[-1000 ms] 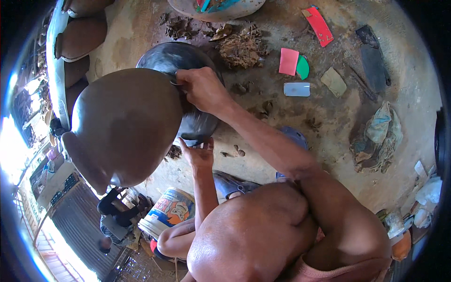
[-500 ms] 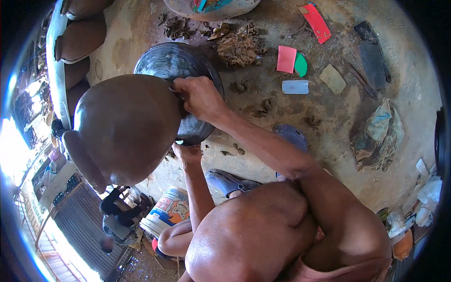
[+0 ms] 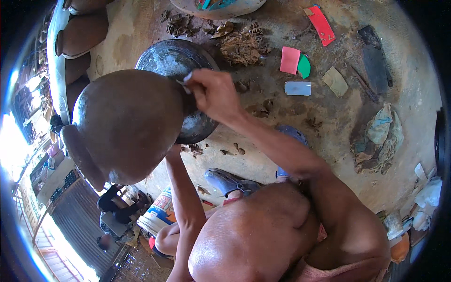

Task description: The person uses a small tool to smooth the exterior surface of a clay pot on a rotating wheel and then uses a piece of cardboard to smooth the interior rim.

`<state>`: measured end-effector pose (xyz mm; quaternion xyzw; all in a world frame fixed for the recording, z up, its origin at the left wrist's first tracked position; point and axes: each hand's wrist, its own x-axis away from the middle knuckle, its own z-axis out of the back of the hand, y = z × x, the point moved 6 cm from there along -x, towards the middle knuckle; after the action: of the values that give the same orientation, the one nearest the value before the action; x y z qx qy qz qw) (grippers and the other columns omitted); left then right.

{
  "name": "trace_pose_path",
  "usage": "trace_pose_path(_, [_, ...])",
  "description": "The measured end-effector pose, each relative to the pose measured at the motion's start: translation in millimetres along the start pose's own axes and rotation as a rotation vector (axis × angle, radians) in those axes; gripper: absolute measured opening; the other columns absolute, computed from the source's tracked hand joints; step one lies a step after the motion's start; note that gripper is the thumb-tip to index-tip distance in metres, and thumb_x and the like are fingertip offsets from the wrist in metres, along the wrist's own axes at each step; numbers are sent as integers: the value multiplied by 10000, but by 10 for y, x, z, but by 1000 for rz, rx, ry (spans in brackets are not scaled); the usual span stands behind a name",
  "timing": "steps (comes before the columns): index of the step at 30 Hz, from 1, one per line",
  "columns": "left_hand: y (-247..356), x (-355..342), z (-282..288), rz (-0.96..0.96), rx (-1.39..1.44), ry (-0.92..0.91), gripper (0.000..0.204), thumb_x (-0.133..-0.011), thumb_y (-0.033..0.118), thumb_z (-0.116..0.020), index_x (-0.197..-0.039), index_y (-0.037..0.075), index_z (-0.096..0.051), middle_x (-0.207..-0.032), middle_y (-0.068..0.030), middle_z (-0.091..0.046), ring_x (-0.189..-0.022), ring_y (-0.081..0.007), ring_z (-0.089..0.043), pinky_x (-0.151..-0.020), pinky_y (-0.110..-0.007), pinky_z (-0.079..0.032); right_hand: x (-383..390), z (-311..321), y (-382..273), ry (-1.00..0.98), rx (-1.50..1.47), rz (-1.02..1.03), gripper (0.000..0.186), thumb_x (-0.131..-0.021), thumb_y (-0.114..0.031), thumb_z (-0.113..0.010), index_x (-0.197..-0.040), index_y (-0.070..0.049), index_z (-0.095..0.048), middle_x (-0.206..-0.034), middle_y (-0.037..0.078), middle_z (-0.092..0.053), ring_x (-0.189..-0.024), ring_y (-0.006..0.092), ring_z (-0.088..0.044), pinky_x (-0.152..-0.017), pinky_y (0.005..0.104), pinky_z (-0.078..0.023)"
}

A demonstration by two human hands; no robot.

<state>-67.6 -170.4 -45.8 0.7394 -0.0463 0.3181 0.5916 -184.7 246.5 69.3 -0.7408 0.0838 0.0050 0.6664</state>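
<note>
A large round brown clay pot (image 3: 129, 124) is tilted on its side, its thick rim (image 3: 81, 157) toward the lower left. Behind its base sits a dark, wet-looking round wheel (image 3: 171, 54). At the pot's base, over the wheel, my right hand (image 3: 217, 94) has its fingers closed in a pinch. A thin pale piece (image 3: 180, 82) shows at the fingertips; its kind is unclear. My left hand (image 3: 174, 149) reaches up beneath the pot's right side, and the pot hides its fingers.
Clay scraps (image 3: 242, 47) lie beyond the wheel. Right of them are a pink piece (image 3: 290, 60), a red strip (image 3: 320, 26), a white card (image 3: 298, 88) and a crumpled cloth (image 3: 378, 136). More pots (image 3: 84, 35) stand far left. A bucket (image 3: 158, 214) and another person (image 3: 115, 214) are lower left.
My right hand has lifted slightly to the right off the pot's base, and the thin pale piece now shows. My left hand has slid left, further under the pot.
</note>
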Motion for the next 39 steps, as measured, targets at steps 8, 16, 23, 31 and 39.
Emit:
trace_pose_path(8, [-173,116,61,-146,-209,50,617,-992,411,-620,-1493,85,-467,-1505,-116,-498,-1364,-269,-487,-1114,-486,-431,-351,-327,84,-68,-20,127,146,-844,41,-675,-978,-6,-708,-890,181,-699,-836,363,-701,-704,434,-549])
trace_pose_path(16, [-316,754,-1339,8,79,467,624,-1007,577,-424,-1457,150,-490,-1468,-90,-535,-1341,-308,-530,-1116,-491,-463,234,-60,-2,41,6,100,289,-764,146,-626,-977,-23,-723,-954,159,-690,-829,344,-712,-702,399,-573])
trace_pose_path(23, [-451,778,-1382,20,242,177,592,-1008,484,-469,-1459,102,-496,-1466,-115,-529,-1351,-295,-521,-1086,-457,-487,483,29,6,11,-35,90,277,-762,132,-643,-980,-14,-732,-913,150,-702,-821,285,-732,-686,378,-590])
trace_pose_path(31, [167,257,-92,-554,-839,-89,477,-991,322,-572,-1373,38,-589,-1355,-169,-623,-1280,-299,-578,-1089,-476,-456,-421,-334,67,-13,24,183,151,-831,28,-678,-966,-28,-715,-908,187,-702,-827,365,-698,-683,426,-547])
trace_pose_path(39, [-703,1108,-1734,86,263,469,768,-983,695,-479,-1432,73,-459,-1444,-124,-519,-1299,-287,-539,-1038,-485,-493,-172,19,243,-12,47,56,216,-810,94,-639,-986,-11,-707,-906,164,-708,-819,355,-708,-702,424,-549])
